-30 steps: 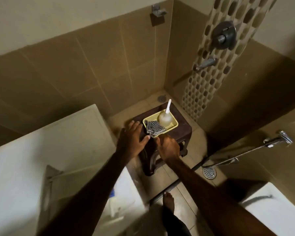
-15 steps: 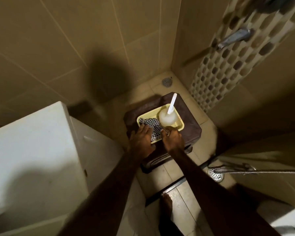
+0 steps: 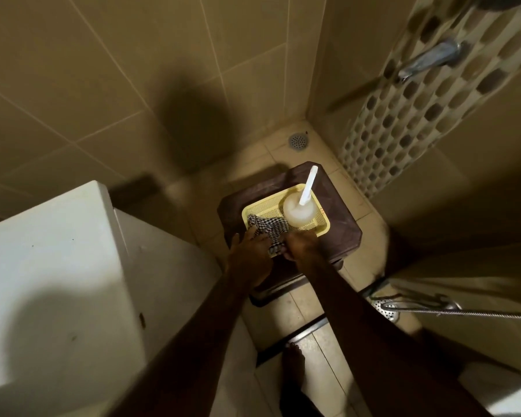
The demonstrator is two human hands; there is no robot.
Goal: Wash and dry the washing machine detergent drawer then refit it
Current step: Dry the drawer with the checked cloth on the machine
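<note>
Both hands reach the yellow tray [image 3: 321, 228] on the brown stool [image 3: 337, 206]: the left hand [image 3: 248, 251] lies flat beside the checked cloth [image 3: 268, 228], the right hand [image 3: 303, 245] grips the tray's near edge. No detergent drawer shows; washing looks unstarted.

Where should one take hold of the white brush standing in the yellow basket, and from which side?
Grip the brush by its slim white handle, coming from above. The handle sticks up free and leans toward the far corner, while the round head sits low in the yellow basket beside the checked cloth.
</note>
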